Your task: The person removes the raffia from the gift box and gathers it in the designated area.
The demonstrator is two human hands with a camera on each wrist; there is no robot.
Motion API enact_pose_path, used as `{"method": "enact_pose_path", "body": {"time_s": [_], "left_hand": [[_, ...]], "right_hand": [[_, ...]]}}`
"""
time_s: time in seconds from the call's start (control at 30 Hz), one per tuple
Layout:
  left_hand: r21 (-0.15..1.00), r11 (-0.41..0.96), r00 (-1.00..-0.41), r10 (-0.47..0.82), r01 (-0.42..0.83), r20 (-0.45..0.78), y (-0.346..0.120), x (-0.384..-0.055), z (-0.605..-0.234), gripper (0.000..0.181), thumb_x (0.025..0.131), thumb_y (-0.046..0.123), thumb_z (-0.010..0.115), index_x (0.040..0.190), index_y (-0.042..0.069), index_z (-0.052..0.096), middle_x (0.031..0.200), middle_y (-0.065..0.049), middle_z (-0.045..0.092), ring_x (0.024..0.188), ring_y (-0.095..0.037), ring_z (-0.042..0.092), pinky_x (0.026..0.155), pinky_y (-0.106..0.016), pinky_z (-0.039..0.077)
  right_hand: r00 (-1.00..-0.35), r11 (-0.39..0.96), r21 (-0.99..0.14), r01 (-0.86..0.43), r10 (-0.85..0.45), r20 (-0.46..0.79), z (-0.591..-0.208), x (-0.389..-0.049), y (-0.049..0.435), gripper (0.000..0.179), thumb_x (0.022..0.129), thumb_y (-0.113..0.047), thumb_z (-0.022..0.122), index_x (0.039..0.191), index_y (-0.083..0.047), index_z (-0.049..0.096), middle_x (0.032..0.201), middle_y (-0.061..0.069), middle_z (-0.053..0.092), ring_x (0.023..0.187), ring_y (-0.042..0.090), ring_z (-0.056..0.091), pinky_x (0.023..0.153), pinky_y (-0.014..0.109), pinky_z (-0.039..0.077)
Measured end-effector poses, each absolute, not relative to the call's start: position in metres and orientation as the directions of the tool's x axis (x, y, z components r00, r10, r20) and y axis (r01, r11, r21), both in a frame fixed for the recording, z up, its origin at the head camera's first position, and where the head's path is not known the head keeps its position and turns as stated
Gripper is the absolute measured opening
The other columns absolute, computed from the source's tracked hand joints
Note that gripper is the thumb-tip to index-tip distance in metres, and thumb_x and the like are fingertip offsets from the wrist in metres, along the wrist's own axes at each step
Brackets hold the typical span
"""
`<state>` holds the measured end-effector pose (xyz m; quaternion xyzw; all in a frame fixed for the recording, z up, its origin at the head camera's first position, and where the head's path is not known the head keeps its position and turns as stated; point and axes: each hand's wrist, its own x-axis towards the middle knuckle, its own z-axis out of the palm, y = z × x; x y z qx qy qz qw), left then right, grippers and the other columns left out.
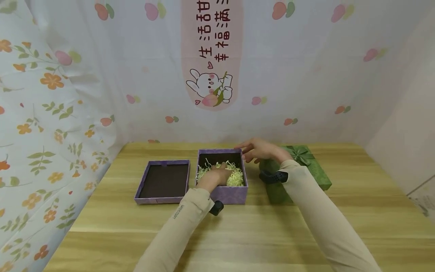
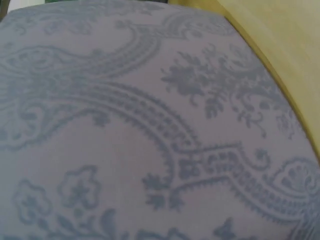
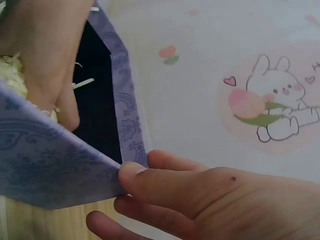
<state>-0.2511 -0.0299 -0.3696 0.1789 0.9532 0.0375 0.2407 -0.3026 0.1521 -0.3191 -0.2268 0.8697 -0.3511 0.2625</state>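
Observation:
A purple patterned box (image 1: 228, 195) with a dark inside stands in the middle of the table, holding pale yellow shredded paper (image 1: 236, 179). My left hand (image 1: 217, 175) reaches down into it, its extended fingers touching the shreds, their tips partly hidden. The box's patterned outer wall (image 2: 125, 115) fills most of the left wrist view. At the far right corner, my right hand (image 1: 259, 149) pinches the rim; the right wrist view shows the thumb (image 3: 132, 172) on that corner and the forefinger behind it.
A shallow purple lid (image 1: 163, 181) lies inside up to the left of the box. Right of it, partly behind my right forearm, stands a green gift box (image 1: 316, 170) with a ribbon bow (image 1: 300, 153). A printed curtain (image 1: 153, 75) hangs behind the wooden table (image 1: 136, 234).

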Motion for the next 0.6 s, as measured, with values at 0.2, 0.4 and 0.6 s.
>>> {"method": "enact_pose_path", "body": {"time_s": [0.2,0.4,0.6], "left_hand": [[0.148,0.922,-0.820,0.385,0.357,-0.423,-0.031,-0.251,-0.378,0.049,0.093,0.016,0.057,0.140,0.021,0.045,0.149,-0.012,0.025,0.128,-0.045,0.031,0.098,-0.051,0.036],[0.054,0.903,-0.824,0.413,0.427,-0.387,-0.026,-0.254,-0.377,0.039,0.092,0.017,0.058,0.131,0.014,0.054,0.134,-0.010,0.044,0.123,-0.034,0.041,0.098,-0.046,0.037],[-0.065,0.879,-0.822,0.413,0.473,-0.392,-0.017,-0.255,-0.364,0.028,0.089,0.017,0.063,0.117,0.014,0.064,0.115,-0.005,0.061,0.103,-0.020,0.057,0.083,-0.036,0.048]], "right_hand": [[-0.772,0.629,-0.767,-0.130,-0.550,-0.320,-0.325,-0.303,0.149,0.048,0.091,-0.006,0.059,0.138,-0.008,0.047,0.128,0.025,0.051,0.096,0.033,0.062,0.075,0.047,0.052],[-0.789,0.639,-0.753,-0.161,-0.542,-0.291,-0.324,-0.301,0.147,0.046,0.090,-0.006,0.060,0.136,-0.008,0.050,0.125,0.025,0.054,0.095,0.032,0.063,0.074,0.044,0.053],[-0.807,0.663,-0.726,-0.182,-0.522,-0.274,-0.321,-0.297,0.147,0.045,0.090,-0.008,0.062,0.134,-0.009,0.052,0.119,0.021,0.059,0.090,0.030,0.064,0.072,0.041,0.054]]}}
